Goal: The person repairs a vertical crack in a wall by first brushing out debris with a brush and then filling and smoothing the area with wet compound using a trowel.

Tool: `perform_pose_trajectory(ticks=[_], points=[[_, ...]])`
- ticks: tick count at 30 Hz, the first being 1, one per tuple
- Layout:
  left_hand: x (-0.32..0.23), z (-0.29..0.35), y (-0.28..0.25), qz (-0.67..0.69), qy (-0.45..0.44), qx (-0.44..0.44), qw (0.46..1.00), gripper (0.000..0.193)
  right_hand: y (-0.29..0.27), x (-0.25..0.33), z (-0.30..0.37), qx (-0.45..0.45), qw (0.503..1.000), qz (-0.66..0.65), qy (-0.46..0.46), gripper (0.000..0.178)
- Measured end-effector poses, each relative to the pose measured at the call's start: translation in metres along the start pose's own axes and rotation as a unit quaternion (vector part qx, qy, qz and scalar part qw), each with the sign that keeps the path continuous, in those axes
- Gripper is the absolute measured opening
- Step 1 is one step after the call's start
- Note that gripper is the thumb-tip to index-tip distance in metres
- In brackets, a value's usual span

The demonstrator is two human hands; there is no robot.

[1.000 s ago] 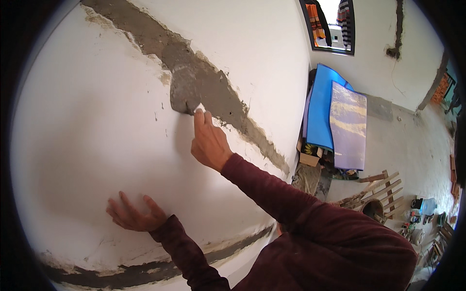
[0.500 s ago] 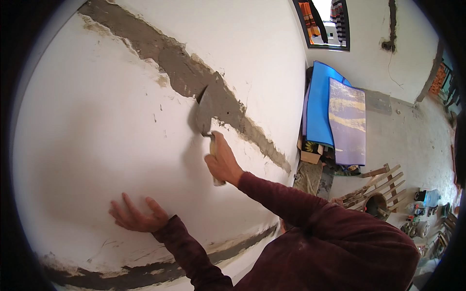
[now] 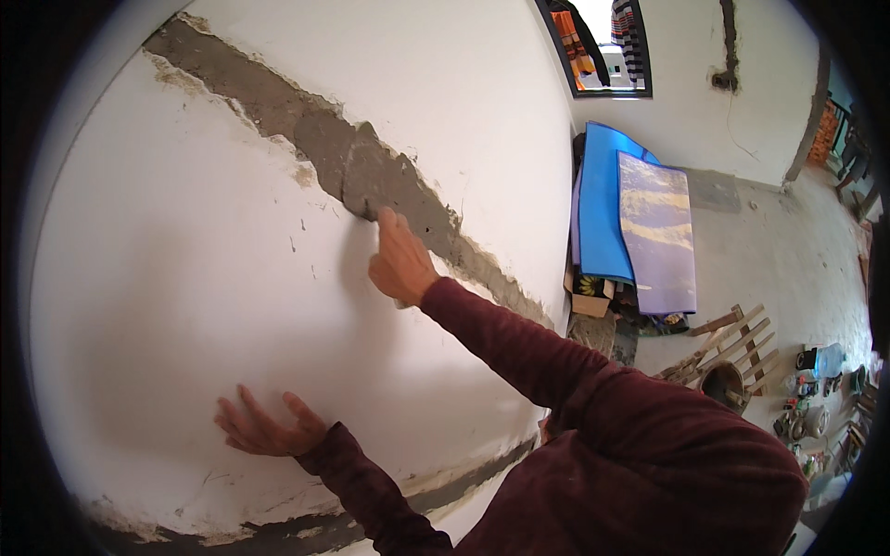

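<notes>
My right hand is closed round the handle of a trowel, mostly hidden by my fingers. The trowel's blade lies against a band of grey mortar that runs slantwise across the white wall; its grey blends with the mortar, so its outline is hard to make out. Lower on the wall, my left hand rests with fingers spread and holds nothing. Below that hand runs a second, darker rough strip.
At the right, blue and purple mats lean by the wall over a cardboard box. A slatted wooden pallet and a bucket stand on the concrete floor, near assorted tools and containers. A window is at the top.
My right hand has moved up and slightly left, and the trowel blade has tipped from standing off the wall to lying against the mortar. My left hand stays spread on the wall.
</notes>
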State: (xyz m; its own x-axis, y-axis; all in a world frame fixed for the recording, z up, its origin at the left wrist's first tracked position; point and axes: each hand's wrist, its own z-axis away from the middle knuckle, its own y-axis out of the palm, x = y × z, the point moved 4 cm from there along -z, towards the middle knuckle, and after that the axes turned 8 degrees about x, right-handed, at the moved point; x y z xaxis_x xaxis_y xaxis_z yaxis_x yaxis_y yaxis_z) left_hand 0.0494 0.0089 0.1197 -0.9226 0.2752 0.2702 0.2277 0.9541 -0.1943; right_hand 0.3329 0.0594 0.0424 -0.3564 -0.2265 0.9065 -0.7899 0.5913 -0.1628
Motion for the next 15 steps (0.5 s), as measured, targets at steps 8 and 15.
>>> perform_pose_trajectory(ticks=[8,15], points=[[-0.003,0.000,0.004,-0.003,0.015,-0.005,1.000,0.058,0.027,-0.061,0.047,-0.036,0.997,-0.067,0.016,0.045],[-0.005,0.003,0.008,0.000,0.017,0.003,1.000,0.058,0.015,0.041,-0.011,-0.057,0.973,-0.205,-0.088,0.068]])
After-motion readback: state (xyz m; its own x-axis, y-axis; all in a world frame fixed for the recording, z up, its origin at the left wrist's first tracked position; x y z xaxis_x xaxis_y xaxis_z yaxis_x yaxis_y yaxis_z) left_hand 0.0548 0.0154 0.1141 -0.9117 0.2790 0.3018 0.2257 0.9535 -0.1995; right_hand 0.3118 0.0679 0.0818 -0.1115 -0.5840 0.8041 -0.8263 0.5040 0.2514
